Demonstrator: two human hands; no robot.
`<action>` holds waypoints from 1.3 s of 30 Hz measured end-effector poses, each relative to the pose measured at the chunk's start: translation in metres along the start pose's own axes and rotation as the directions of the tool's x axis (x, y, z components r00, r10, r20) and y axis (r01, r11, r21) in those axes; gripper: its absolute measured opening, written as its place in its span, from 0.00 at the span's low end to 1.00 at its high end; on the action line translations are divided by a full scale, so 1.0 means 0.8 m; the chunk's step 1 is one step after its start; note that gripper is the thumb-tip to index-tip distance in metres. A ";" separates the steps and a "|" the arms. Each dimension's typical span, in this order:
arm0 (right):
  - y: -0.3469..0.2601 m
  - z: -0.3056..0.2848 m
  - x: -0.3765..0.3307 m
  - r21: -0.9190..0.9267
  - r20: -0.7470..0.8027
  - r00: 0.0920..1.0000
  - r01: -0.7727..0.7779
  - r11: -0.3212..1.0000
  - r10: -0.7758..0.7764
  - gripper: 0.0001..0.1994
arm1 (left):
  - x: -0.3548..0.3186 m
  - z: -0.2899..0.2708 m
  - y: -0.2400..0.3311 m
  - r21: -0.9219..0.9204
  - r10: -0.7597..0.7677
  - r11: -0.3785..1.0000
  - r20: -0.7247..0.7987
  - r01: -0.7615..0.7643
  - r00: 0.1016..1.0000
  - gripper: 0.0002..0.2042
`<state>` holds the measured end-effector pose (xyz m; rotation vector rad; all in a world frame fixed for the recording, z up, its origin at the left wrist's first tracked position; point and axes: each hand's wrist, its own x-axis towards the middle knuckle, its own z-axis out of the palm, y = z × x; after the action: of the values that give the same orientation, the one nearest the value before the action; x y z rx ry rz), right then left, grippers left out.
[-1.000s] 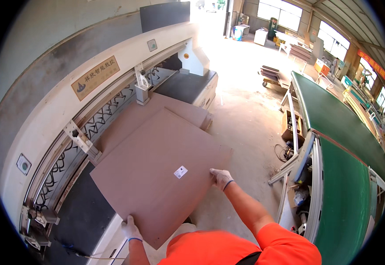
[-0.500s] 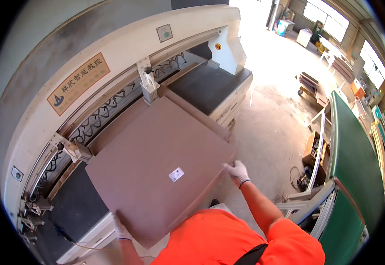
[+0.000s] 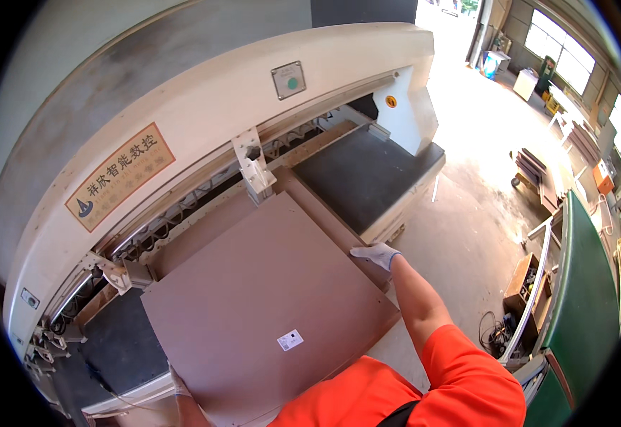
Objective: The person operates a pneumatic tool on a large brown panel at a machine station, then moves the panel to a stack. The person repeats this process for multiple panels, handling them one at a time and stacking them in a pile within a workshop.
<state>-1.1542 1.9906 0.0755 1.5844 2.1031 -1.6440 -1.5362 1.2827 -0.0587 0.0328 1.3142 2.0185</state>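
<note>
A large, flat brown panel (image 3: 246, 285) with a white label (image 3: 290, 340) lies tilted across the bed of a white machine. It rests over another brown panel (image 3: 332, 213), whose strip shows along the right side. My left hand (image 3: 179, 384), in a whitish glove, grips the top panel's near left edge; its fingers are mostly hidden. On the far side of the right corner, my gloved right hand (image 3: 378, 256) is closed at the panels' right edge, fingertips beside the top panel. Which of the two panels it grips is hard to tell.
The machine's beam (image 3: 211, 92) arches over the bed, with two clamps (image 3: 253, 167) reaching down behind the panel. A dark bed surface (image 3: 360, 171) continues to the right. Green boards (image 3: 584, 285) on a metal frame stand at the right, near a wooden box (image 3: 524, 285) and cables.
My right hand has moved forward along the right edge, away from the near right corner. My left hand stays at the left edge. The view has shifted, and the panel sits lower in it.
</note>
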 end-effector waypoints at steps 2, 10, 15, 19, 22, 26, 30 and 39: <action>0.015 0.011 0.022 0.119 0.009 1.000 -0.009 0.993 0.008 0.40 | -0.003 -0.009 0.002 0.124 0.087 0.989 -0.069 -0.078 0.994 0.39; 0.071 0.002 -0.015 0.374 0.159 0.987 -0.079 0.924 0.020 0.36 | -0.049 0.049 -0.018 0.003 -0.136 0.990 -0.167 0.138 0.976 0.37; 0.130 -0.027 -0.074 0.308 0.154 0.985 -0.125 0.943 0.080 0.34 | -0.161 0.099 -0.064 -0.055 -0.180 0.984 -0.292 0.171 0.940 0.39; 0.184 -0.052 -0.116 0.169 0.053 0.986 -0.166 0.972 0.159 0.33 | -0.226 0.125 -0.102 -0.071 -0.181 0.984 -0.340 0.166 0.923 0.41; 0.203 -0.061 -0.125 0.268 0.077 0.995 -0.087 0.959 0.069 0.36 | -0.245 0.149 -0.112 -0.058 -0.195 0.981 -0.256 0.187 0.947 0.42; 0.210 -0.063 -0.123 0.321 0.129 0.990 -0.091 0.943 0.052 0.36 | -0.251 0.158 -0.126 -0.081 -0.185 0.983 -0.368 0.167 0.911 0.41; 0.213 -0.070 -0.107 0.333 0.163 0.980 -0.162 0.929 0.113 0.35 | -0.227 0.164 -0.124 -0.024 -0.162 0.986 -0.329 0.163 0.930 0.39; 0.085 -0.019 0.018 0.284 -0.093 0.959 -0.232 0.930 0.267 0.37 | -0.058 0.075 -0.077 0.048 -0.096 0.991 -0.376 0.123 0.922 0.35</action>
<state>-1.1049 2.0058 0.0268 1.9945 1.6893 -1.8422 -1.4445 1.3171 -0.0638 -0.4038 1.5827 1.9424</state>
